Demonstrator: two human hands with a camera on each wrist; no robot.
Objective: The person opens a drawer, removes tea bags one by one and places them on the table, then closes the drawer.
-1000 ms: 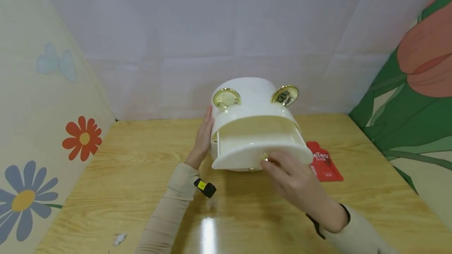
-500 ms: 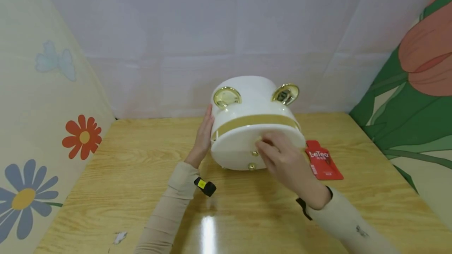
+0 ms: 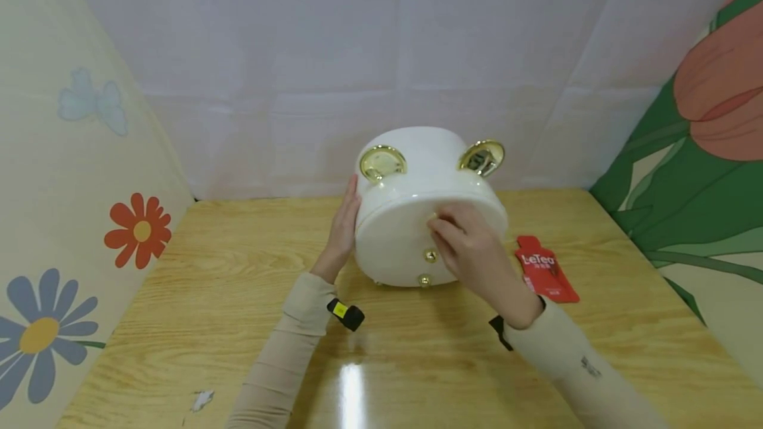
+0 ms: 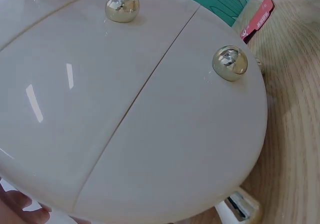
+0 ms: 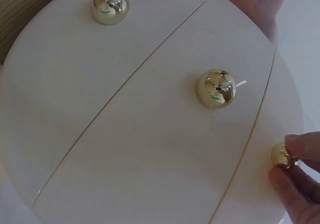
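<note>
A white, round-fronted drawer box stands on the table, with two gold-rimmed ears on top. Three drawer fronts, parted by thin seams, each carry a gold ball knob. Thumb and fingertips of my right hand pinch the top drawer's knob, and that drawer sits flush with the body. The middle knob and the bottom knob are untouched. My left hand rests along the box's left side, fingers extended; in the left wrist view only some fingers show past the edge.
A red pouch lettered "LeTeo" lies on the wooden table, right of the box. Behind the box hangs a pale cloth backdrop. Flower-painted panels flank the table. A torn pale patch marks the front left.
The top drawer, well out one second ago, has slid back into the box, with my right hand moving forward on its knob. My left hand has stayed on the box's side.
</note>
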